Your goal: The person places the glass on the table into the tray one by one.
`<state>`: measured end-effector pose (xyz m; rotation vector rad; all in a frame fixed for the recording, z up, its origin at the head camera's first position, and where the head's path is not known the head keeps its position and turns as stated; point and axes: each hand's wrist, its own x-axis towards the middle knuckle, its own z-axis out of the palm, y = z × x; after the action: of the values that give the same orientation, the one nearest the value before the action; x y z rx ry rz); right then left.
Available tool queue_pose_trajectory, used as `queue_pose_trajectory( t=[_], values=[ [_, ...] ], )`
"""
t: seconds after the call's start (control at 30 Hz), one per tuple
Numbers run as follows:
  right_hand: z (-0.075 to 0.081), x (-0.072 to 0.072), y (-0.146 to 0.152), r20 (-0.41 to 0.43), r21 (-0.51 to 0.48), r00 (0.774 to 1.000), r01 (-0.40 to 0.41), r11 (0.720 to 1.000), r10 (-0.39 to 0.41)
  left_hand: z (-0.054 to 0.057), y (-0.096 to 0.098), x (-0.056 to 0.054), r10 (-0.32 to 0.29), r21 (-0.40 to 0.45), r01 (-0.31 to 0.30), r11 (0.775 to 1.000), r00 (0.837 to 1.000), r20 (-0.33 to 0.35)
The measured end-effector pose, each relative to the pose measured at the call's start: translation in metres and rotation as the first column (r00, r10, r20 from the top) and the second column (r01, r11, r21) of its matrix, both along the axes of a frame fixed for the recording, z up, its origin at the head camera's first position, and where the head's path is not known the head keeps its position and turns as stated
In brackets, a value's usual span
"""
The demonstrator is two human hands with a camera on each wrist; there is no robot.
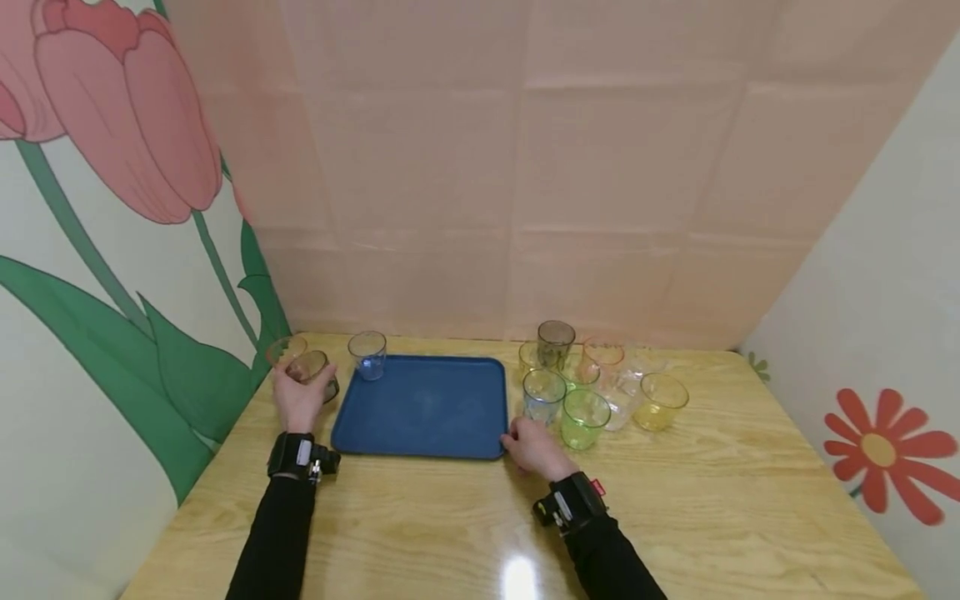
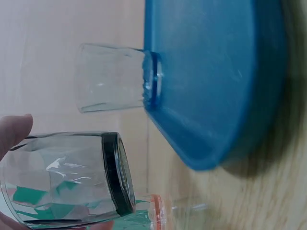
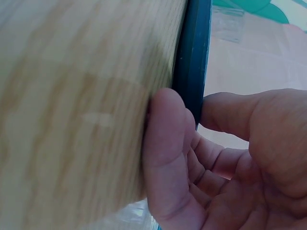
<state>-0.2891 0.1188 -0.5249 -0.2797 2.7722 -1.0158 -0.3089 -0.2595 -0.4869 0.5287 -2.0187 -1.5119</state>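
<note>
Right hand [image 1: 538, 450]: the near right corner of the blue tray is pinched between thumb and curled fingers.
Blue tray [image 1: 423, 410]: laid flat on the table [image 1: 420, 525]; probably stiff and light, best taken by opposite rims and kept level.
Left hand [image 1: 298, 405]: the smoky glass is gripped between thumb and fingers, left of the tray.
Smoky glass [image 2: 72, 172]: seemingly held off the table; likely rigid, smooth and breakable, so a firm but gentle grip on the side wall is called for.
Pale blue glass [image 1: 368, 360]: stood upright on the tray's far left corner; could be toppled by a jolt.
</note>
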Motion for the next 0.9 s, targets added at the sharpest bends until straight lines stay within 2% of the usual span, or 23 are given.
queue_pose_trajectory(
  t=[0.27, 0.37, 0.5, 0.73, 0.9],
  values=[
    [0.0, 0.0, -0.001, -0.002, -0.01, 1.0, -0.012, 1.0, 0.012, -0.003, 0.004, 0.008, -0.003, -0.009, 0.004, 1.0, 0.999, 0.049],
    [-0.001, 0.0, 0.0, -0.004, -0.008, 1.0, -0.003, 1.0, 0.003, -0.002, 0.006, 0.009, -0.019, -0.041, 0.021, 0.999, 0.998, 0.056],
    [-0.002, 0.0, 0.0, 0.0, 0.003, 1.0, -0.002, 1.0, 0.002, 0.0, 0.007, 0.01, -0.031, -0.034, 0.033, 0.999, 0.998, 0.058],
    [-0.003, 0.001, -0.001, -0.006, -0.006, 1.0, -0.008, 1.0, 0.008, 0.003, 0.016, 0.013, -0.114, 0.051, 0.111, 0.993, 0.991, 0.07],
    [-0.001, 0.003, 0.001, -0.034, -0.01, 0.999, -0.008, 1.0, 0.007, 0.004, 0.022, 0.011, -0.173, 0.069, 0.168, 0.983, 0.981, 0.085]
  ],
)
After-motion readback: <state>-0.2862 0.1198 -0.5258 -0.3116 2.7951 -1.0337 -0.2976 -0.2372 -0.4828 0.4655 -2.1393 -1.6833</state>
